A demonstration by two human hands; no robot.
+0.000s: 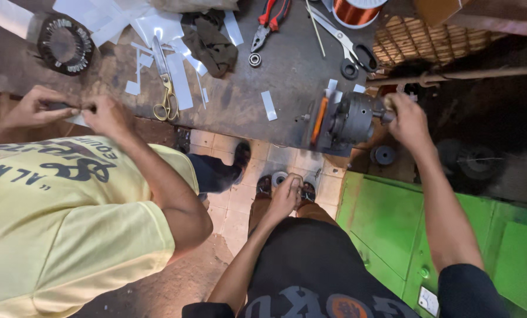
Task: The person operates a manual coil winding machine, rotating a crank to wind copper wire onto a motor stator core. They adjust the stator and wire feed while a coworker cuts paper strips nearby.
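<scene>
At the front edge of a cluttered workshop surface point(275, 88), kept the right hand point(407, 118) on the crank point(386, 113) of a small grey winding machine point(349, 121), grip closed around it. Held the left hand point(286, 194) low, over the tiled floor point(240, 200) just in front of the knees, grip curled shut; could not tell what, if anything, lay pinched in it. Could not make out any copper on the machine's orange former point(319, 121) either, so judged the winding as early or under way, not finished. Stood a full spool of copper wire point(357, 10) well apart at the far edge of the surface, beside black-handled scissors point(349, 44) and red-handled pliers point(267, 20). Lay cut strips of white insulating paper point(178, 76) scattered around yellow-handled scissors point(165, 82), suggesting the cutting largely done. Rested a bare stator core point(64, 42) at the far left corner, slots showing no windings, so judged that part as not yet done. Beside all this, worked a co-worker in a yellow shirt point(69, 224), pinching something small and dark between both hands point(107, 115) at the near left edge. Also seen: a dark rag point(210, 41), a small bearing point(254, 59) and a green cabinet point(387, 218) below the machine.
</scene>
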